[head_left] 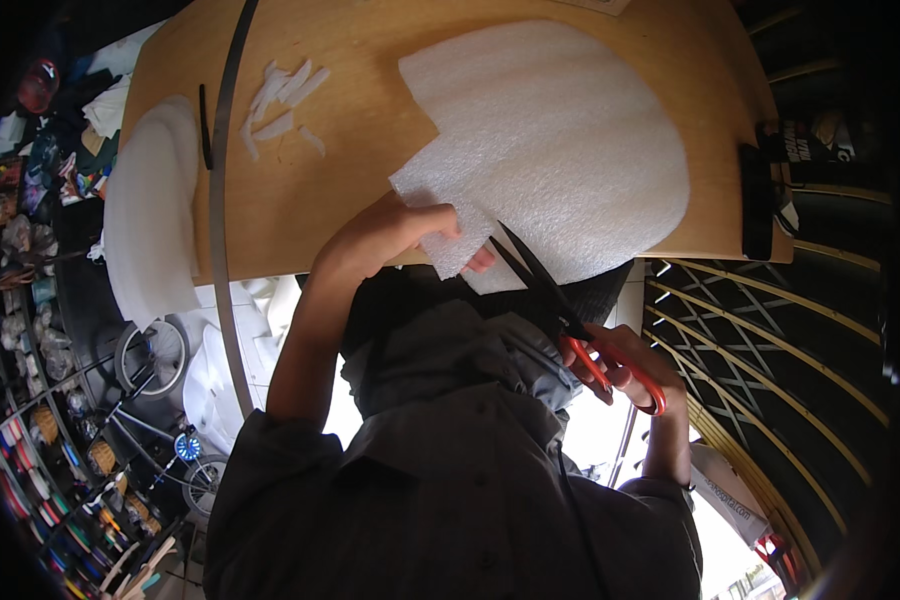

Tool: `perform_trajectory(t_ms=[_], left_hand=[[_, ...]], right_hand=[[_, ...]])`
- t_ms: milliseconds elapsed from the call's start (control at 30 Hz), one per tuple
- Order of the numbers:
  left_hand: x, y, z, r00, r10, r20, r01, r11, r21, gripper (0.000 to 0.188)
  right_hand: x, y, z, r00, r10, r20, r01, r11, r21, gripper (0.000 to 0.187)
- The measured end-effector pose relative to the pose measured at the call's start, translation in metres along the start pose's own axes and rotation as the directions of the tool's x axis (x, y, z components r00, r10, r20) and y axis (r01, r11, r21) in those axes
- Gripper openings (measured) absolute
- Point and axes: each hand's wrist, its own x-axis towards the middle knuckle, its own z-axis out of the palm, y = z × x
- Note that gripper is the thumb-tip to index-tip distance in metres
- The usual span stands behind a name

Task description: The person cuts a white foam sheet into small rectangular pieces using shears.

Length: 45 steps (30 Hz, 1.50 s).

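A large sheet of white foam (560,140) with a rounded outline lies on the wooden table (340,190), its near edge reaching the table's front edge. My left hand (410,232) pinches a near-left corner of the sheet, thumb on top and fingertips showing beneath. In my right hand (625,365) are scissors (545,285) with orange-red handles and dark blades. Their blades stand apart, the tips at the foam by a cut next to my left fingers. Part of the lower blade's surroundings is hidden by the sheet.
Thin white foam offcuts (280,100) lie at the table's back left. Another foam piece (155,210) hangs over the left edge, near a dark strip (220,180). A black object (757,205) sits at the right edge. A bicycle (155,430) stands lower left; a folding metal gate (760,330) is at right.
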Motion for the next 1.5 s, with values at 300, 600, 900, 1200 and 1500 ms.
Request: perform_trajectory(t_ms=[300,600,900,1200,1500], left_hand=[[-0.007,0.006,0.012,0.975,0.053,-0.215,-0.019,0.987,0.158,0.032],[0.005,-0.006,-0.004,1.0,-0.004,0.005,0.004,0.997,0.078,0.027],[0.012,-0.032,-0.028,0.978,0.105,-0.182,-0.036,0.937,0.347,0.035],[0.001,-0.008,-0.01,0.96,0.094,-0.264,0.028,0.906,0.423,0.042],[-0.002,0.002,-0.009,0.97,-0.02,-0.244,0.153,0.827,0.541,0.041]], right_hand=[[-0.006,-0.017,-0.003,0.99,0.142,-0.007,-0.141,0.98,-0.137,0.107],[0.011,-0.005,-0.001,1.0,0.029,-0.003,-0.029,0.995,-0.091,0.101],[0.029,-0.018,0.012,0.998,-0.046,-0.03,0.042,0.995,-0.096,0.103],[0.036,-0.013,0.014,0.995,-0.091,-0.051,0.086,0.992,-0.093,0.105],[0.052,-0.005,0.018,0.938,-0.329,-0.109,0.3,0.929,-0.217,0.065]])
